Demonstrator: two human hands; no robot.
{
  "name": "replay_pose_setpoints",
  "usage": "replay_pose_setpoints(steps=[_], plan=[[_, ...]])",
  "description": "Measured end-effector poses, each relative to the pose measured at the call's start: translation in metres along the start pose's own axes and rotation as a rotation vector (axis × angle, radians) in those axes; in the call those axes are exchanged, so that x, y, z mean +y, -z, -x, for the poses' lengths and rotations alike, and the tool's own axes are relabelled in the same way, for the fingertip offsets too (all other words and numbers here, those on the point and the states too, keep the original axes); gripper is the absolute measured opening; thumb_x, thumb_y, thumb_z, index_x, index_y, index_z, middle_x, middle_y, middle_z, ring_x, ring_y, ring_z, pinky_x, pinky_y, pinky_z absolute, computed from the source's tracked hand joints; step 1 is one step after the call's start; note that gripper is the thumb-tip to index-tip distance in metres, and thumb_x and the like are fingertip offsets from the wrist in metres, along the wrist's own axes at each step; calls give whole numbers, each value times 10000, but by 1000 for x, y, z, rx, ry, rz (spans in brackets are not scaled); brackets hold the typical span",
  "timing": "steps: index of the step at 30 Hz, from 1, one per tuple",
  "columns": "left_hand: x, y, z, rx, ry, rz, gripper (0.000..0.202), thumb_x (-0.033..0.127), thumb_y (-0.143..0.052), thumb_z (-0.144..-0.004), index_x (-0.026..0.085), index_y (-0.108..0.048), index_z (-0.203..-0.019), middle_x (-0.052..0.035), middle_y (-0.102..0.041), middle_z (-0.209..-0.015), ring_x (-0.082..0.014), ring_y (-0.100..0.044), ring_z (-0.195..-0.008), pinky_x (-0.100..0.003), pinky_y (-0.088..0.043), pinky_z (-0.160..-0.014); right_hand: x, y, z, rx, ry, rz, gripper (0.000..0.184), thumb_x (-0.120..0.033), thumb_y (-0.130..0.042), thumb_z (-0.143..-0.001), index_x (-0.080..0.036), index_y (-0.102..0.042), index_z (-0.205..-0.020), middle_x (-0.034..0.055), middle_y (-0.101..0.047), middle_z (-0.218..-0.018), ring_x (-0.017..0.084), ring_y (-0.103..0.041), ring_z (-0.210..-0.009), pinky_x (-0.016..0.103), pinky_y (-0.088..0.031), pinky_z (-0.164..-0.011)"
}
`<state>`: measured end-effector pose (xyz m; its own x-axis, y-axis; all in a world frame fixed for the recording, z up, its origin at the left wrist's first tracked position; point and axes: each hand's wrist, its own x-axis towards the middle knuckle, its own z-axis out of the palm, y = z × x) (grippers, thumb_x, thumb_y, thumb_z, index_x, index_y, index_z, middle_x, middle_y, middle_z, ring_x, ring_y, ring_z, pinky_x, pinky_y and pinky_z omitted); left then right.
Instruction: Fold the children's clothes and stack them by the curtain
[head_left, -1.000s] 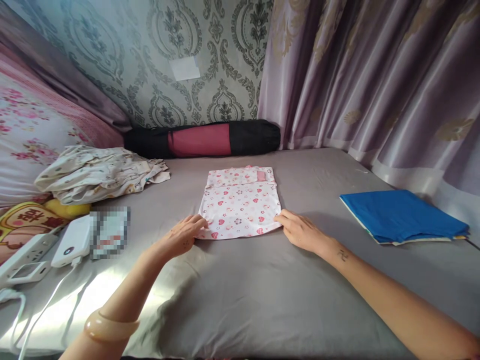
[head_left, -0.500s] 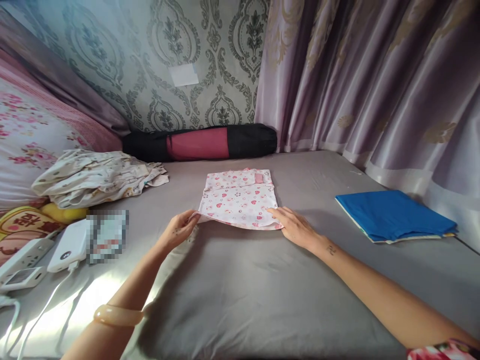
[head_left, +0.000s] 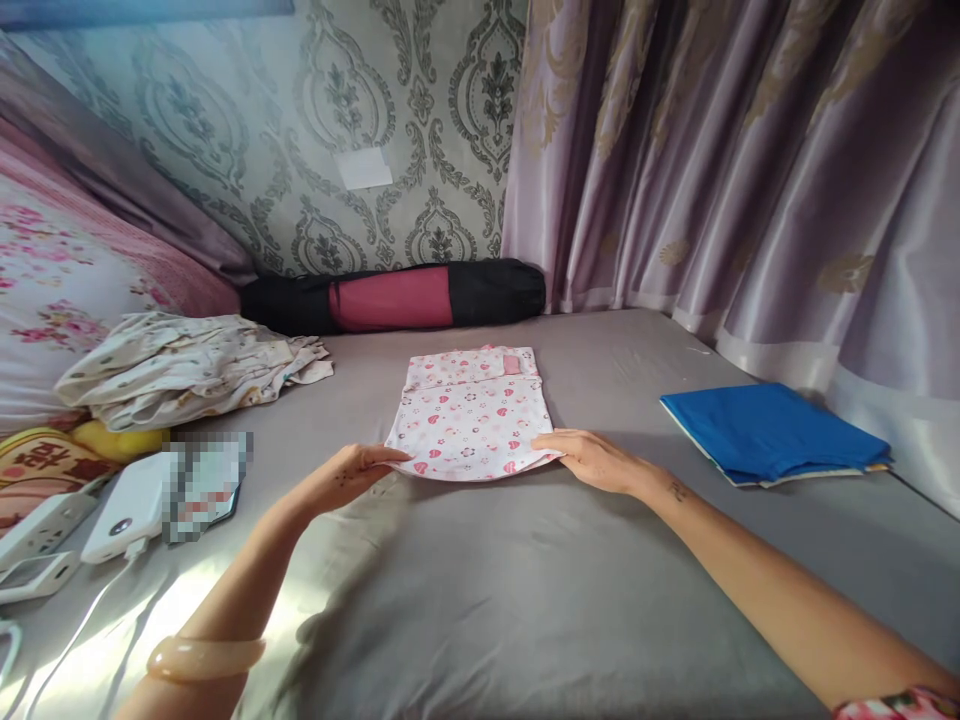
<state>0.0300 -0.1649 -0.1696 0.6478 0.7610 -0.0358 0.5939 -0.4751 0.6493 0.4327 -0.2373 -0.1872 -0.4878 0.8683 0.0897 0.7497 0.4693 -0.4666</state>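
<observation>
A folded white cloth garment (head_left: 471, 420) with pink hearts and flowers lies on the grey bed sheet (head_left: 525, 590) in front of me. Its far part is folded over, and a small pink patch shows at the far right. My left hand (head_left: 352, 475) pinches the near left corner between thumb and fingers. At the near right corner, my right hand (head_left: 592, 458) grips the edge the same way. The near edge sags slightly between the two hands.
A folded blue cloth (head_left: 776, 432) lies at the right. Crumpled patterned fabric (head_left: 195, 368) sits at the left, near a white power bank (head_left: 129, 508), a power strip (head_left: 49, 525) and a cable. A black and red rolled bag (head_left: 390, 298) rests along the wall.
The near edge of the garment has come a little toward me, with both hands on it. My left thumb now lies over the top of the corner. The view has shifted slightly.
</observation>
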Motion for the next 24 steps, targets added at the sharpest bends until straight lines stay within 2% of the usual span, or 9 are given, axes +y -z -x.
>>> replay_pose_setpoints(steps=[4,8,13,17,20,24], plan=[[13,14,0,-77,-3,-45,377,397,-481,-908,235,-698,-1171,-59,-733,-1077,-205,-673,-907,-295,-518,-809,-4,14,3,-5,-55,-6,525,-78,-369,-877,-306,-609,-1286,-13,-618,-1308,187,-563,-1209,337,-456,-1014],[21,19,5,-127,5,-44,358,408,-498,-904,243,-712,-1139,-51,-748,-1024,-205,-683,-875,-288,-531,-778,-12,24,11,-14,-50,-26,540,-66,-368,-860,-313,-627,-1263,-6,-650,-1254,190,-593,-1158,323,-474,-965],[27,17,20,-248,14,50,323,399,-521,-900,261,-719,-1114,-37,-743,-1051,-208,-677,-931,-290,-528,-826,-22,23,27,-94,-109,-76,547,-49,-393,-807,-337,-685,-1168,-17,-706,-1119,179,-662,-983,268,-497,-824],[26,18,16,-286,34,107,323,418,-516,-901,244,-718,-1084,-27,-743,-960,-187,-656,-847,-264,-519,-749,-24,22,26,-104,-155,-140,476,-78,-405,-808,-301,-722,-1085,-13,-732,-1021,178,-668,-925,249,-478,-785],[19,20,2,-204,97,168,346,461,-524,-883,202,-716,-1011,-26,-717,-854,-168,-624,-770,-247,-494,-685,-17,24,14,-60,-227,-190,391,-152,-437,-825,-257,-718,-1076,-6,-728,-918,173,-648,-816,247,-457,-719],[8,21,-21,92,252,270,369,511,-625,-778,166,-686,-892,-5,-657,-730,-145,-586,-681,-216,-438,-592,2,25,-12,85,-315,-182,300,-326,-474,-846,-180,-712,-956,-28,-609,-655,143,-523,-623,228,-373,-586]])
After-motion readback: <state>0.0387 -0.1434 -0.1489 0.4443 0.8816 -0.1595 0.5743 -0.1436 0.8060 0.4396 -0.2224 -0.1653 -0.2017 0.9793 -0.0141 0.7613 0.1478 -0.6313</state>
